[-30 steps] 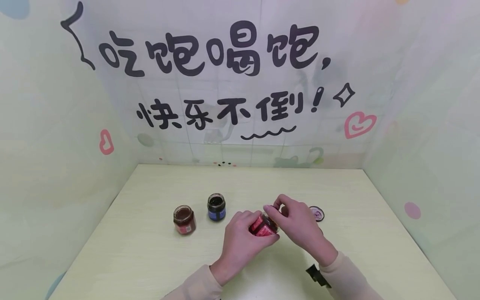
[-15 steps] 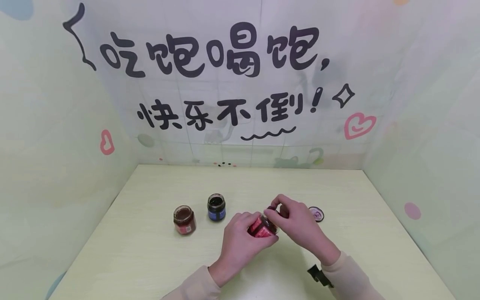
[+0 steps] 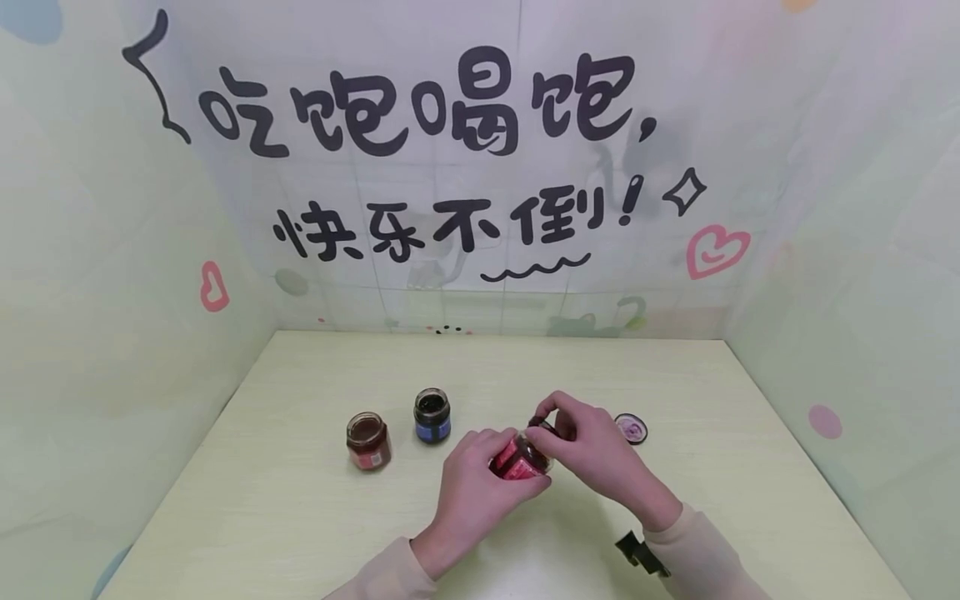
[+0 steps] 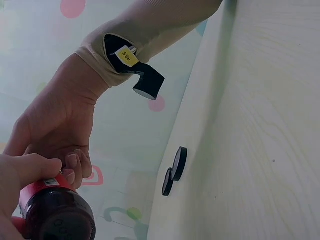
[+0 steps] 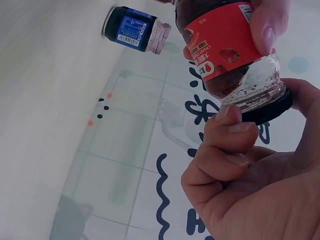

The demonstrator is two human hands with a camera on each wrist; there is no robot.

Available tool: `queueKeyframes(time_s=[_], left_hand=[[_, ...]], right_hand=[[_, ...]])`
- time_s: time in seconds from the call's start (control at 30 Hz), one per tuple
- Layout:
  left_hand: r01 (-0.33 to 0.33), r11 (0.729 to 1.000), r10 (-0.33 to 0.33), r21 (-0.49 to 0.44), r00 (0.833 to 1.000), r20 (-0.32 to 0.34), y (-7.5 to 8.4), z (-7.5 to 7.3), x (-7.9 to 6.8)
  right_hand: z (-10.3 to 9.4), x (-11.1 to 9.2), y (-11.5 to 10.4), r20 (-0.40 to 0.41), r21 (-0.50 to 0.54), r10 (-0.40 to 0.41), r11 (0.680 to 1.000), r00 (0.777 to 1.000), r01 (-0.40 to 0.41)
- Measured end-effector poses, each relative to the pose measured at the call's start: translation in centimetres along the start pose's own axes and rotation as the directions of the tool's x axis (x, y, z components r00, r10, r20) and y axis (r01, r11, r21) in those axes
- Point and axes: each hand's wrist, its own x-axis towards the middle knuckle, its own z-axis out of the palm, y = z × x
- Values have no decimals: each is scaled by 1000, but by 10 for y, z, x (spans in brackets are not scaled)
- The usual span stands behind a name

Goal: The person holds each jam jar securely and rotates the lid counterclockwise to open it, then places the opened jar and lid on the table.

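In the head view, my left hand (image 3: 476, 483) grips a strawberry jam jar (image 3: 519, 462) with a red label, its mouth tipped to the right. The fingers of my right hand (image 3: 600, 446) pinch its dark lid (image 3: 546, 425) at the mouth. The right wrist view shows the clear glass neck against the black lid (image 5: 274, 109), with strawberries printed on the red label (image 5: 220, 45). In the left wrist view, the dark base of the jar (image 4: 60, 217) faces the camera, with my left thumb (image 4: 30, 169) lying across its side.
An open jar of reddish-brown jam (image 3: 369, 442) stands left on the table (image 3: 262, 492). An open blue-labelled jar (image 3: 432, 417) stands beside it. Right of my hands lies a loose lid (image 3: 632, 428); the left wrist view shows two lids (image 4: 179, 164) together. Printed walls enclose the table.
The lid has tilted up and a gap shows between it and the jar's mouth. My left hand and the jar have shifted slightly left.
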Motion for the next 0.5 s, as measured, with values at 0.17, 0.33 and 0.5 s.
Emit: queueKeyframes(time_s=[0.17, 0.33, 0.5], left_hand=[[11, 1000, -11, 1, 1000, 1, -2, -1, -1], [42, 999, -42, 3, 999, 18, -5, -2, -2], [64, 998, -64, 0, 998, 21, -7, -3, -4]], right_hand=[[1, -1, 0, 6, 7, -8, 1000, 1000, 8], [1, -1, -1, 19, 23, -13, 1000, 1000, 13], [1, -2, -2, 39, 30, -11, 999, 999, 10]])
